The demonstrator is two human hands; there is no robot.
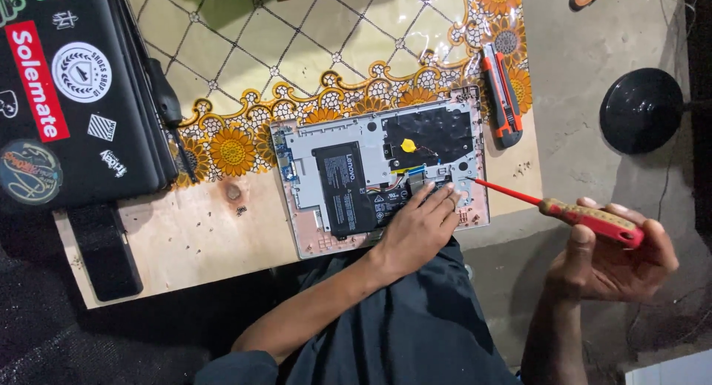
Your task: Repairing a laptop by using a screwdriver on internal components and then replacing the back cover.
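An opened laptop (308, 199) lies bottom-up on the wooden table, its black battery (343, 188), circuit board and a yellow coin cell (408, 145) showing. My left hand (421, 225) rests flat on the near right part of the laptop's inside, fingers spread over the board. My right hand (619, 262) is off the table's right edge and grips a red-and-yellow screwdriver (589, 218). The screwdriver's thin red shaft points left, and its tip touches the laptop's right side near a metal bracket.
A closed black laptop (70, 96) covered in stickers lies at the far left. An orange-and-grey utility knife (502, 96) sits right of the opened laptop on a flowered plastic cloth (297, 44). A round black base (641, 110) stands on the concrete floor to the right.
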